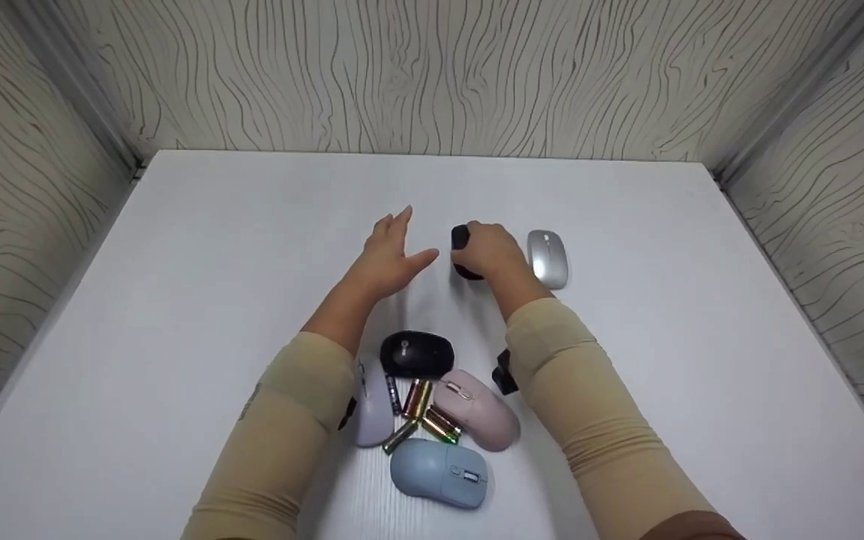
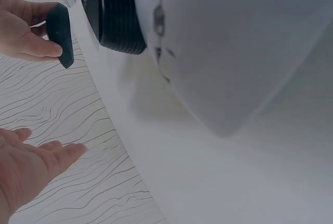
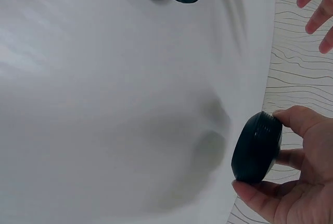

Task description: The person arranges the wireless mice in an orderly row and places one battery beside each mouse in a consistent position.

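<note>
Mouse (image 1: 460, 237) in black, pinched by the right hand (image 1: 493, 251), is between silver mouse (image 1: 549, 259) and empty, outstretched left hand (image 1: 388, 262).

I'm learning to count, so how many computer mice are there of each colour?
Black: 2, one held mouse and one resting mouse
Silver: 1, the silver mouse
Pale purple: 1, the purple mouse
Pink: 1, the pink mouse
Blue: 1, the blue mouse
Total: 6 mice

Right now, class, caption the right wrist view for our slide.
Right hand holds a dark mouse above the white table.
</note>
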The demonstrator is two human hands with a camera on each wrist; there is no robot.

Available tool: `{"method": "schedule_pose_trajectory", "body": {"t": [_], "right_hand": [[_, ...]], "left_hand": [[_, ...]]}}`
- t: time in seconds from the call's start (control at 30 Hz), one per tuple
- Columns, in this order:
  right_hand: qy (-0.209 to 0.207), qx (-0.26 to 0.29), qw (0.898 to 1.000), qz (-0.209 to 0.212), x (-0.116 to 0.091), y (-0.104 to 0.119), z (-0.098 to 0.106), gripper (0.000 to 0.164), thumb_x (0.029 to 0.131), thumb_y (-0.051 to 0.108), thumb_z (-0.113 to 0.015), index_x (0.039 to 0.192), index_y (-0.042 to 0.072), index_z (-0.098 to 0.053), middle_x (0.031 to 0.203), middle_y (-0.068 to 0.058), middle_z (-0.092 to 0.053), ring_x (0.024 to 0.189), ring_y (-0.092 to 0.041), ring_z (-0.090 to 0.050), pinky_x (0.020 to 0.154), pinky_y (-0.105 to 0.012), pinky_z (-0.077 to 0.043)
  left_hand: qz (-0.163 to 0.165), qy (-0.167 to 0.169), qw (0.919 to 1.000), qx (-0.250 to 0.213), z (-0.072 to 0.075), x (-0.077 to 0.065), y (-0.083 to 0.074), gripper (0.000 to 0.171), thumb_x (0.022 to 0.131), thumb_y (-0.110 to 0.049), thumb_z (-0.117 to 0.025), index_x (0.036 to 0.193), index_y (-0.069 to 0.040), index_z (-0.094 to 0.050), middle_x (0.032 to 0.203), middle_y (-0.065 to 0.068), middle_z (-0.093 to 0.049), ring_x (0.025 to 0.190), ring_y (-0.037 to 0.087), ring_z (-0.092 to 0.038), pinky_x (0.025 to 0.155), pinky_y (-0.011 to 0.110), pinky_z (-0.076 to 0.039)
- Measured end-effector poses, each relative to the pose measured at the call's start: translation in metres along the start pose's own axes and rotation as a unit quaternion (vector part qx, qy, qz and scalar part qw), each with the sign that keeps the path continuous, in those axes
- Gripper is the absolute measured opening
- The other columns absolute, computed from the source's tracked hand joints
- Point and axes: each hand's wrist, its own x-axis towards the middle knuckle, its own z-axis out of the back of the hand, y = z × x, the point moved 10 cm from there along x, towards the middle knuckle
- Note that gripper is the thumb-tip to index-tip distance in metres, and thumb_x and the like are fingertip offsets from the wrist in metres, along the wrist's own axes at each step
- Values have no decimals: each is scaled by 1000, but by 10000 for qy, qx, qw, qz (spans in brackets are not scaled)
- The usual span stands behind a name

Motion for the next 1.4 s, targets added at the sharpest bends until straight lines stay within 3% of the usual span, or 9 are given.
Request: {"method": "schedule_pose_trajectory", "body": {"t": [0.37,0.7,1.4], "right_hand": [[-35,-55,9993,-359,6,-10,-5,54,86,34,-56,126,-1,-49,121,-21,-54,113,-33,-50,96,-42,-39],[-24,-92,9993,-366,9,-8,-10,54,87,34,-56,129,0,-48,124,-21,-52,115,-33,-49,95,-43,-40],[-12,-170,9996,-219,18,-5,-21,77,84,52,-55,137,1,-36,132,-26,-40,121,-40,-41,98,-48,-36]], "left_hand": [[111,52,9996,263,-10,6,1,79,86,-50,-53,148,-23,-10,152,13,-7,138,29,-11,107,46,-23],[78,139,9991,392,-12,9,2,81,86,-52,-52,148,-24,-8,152,13,-5,138,31,-9,107,47,-22],[170,134,9990,393,-7,9,10,81,86,-52,-53,148,-24,-8,152,13,-5,138,30,-9,106,48,-23]]}}
